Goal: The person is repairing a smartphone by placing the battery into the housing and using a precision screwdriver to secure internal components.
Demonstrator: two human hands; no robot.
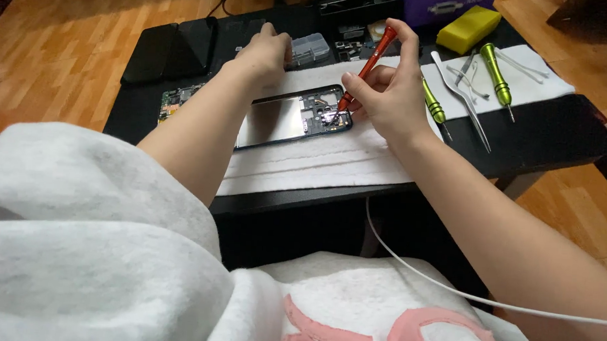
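An opened smartphone [293, 117], a flat rounded rectangle with a dark blue rim, is lying back-off on a white fibrous cloth [331, 158] that is spread across the black table [557, 134]. A smooth reflective plate is showing over most of the phone's inside, and small dark components are crowded at its end nearer the right hand.

A slim red-handled screwdriver [369, 64] is being pinched between the curled fingers of the right hand [389, 92]; it is being held tilted, with its tip set down among the components at that end of the phone. The left hand [264, 53] is being laid palm down, fingers loosely bent, on the cloth just behind the phone; nothing can be seen gripped in it, and the forearm is crossing over the phone's left end and hiding it.

Right of the phone, two glossy green-handled screwdrivers [496, 66] and slender metal tweezers [460, 95] are lying on the cloth. A yellow sponge-like block [468, 28] is sitting farther behind these. Behind the phone a small clear plastic compartment box [310, 48] is resting, and to its left two dark flat phones [176, 49] and a green circuit board [177, 100] are lying on the table. A white cable [408, 264] is curving below the table edge, over a grey fleecy garment [75, 249].
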